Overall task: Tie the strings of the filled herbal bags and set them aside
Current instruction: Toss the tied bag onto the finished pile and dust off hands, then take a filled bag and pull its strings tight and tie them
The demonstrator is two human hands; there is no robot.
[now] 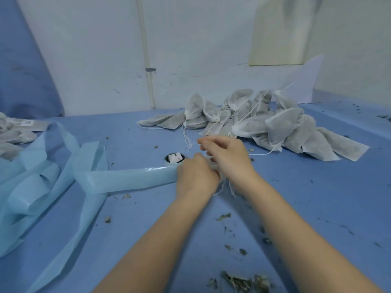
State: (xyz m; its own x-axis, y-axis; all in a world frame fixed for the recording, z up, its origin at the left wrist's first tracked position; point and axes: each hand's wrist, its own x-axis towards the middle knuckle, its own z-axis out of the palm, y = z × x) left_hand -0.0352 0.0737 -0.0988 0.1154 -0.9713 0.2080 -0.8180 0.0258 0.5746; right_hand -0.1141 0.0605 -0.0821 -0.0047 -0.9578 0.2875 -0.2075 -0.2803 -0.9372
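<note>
Both hands meet at table centre over one bag, mostly hidden beneath them; only a bit of white fabric and loose string ends (224, 187) show between the wrists; left hand (195, 176) curls down on the bag, likely to pin it while the knot is drawn; right hand (227, 154) sits above and slightly behind, fingers curled, fingertips seemingly pinching a thin string (188, 142) that trails off to the left; blurred, so exact grip unclear; judged mid-tie, knot not yet confirmed.

Big pile of filled herbal bags (264, 123) lies just behind the hands on the blue table (148, 240), within easy reach; tied or untied cannot be told for most; a second, smaller group of bags (14, 134) lies at far left edge, maybe the set-aside stack.

Light blue plastic strip (131, 178) sprawls left of the hands, touching the left hand's side; small round hole (174, 158) with white paper scrap just behind the left hand; dried herb crumbs (243, 284) scattered near the forearms.
</note>
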